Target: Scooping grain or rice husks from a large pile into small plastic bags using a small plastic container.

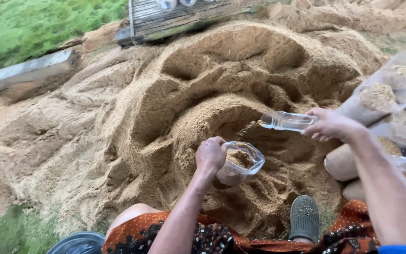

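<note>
Outdoor ground, mostly covered by a large mound of tan sawdust [175, 108] with scooped hollows; grass beyond it, plus a weathered wooden board [184, 16] and a grey concrete slab [24, 70] at the far edge.

Left hand [210, 155] — fingers closed on the rim of a small clear plastic bag [240, 164], holding its mouth open. Bag is partly filled with sawdust and sits low against the mound, just right of the hand.

Right hand [330, 124] — clamped around the base of a clear plastic bottle [287, 121], held nearly level, open end pointing left. Sawdust spills from that end, above the bag.

Behind the right hand: a stack of filled clear bags [386, 108]. Below it, a grey perforated clog [305, 218] and patterned orange cloth [222, 237].
</note>
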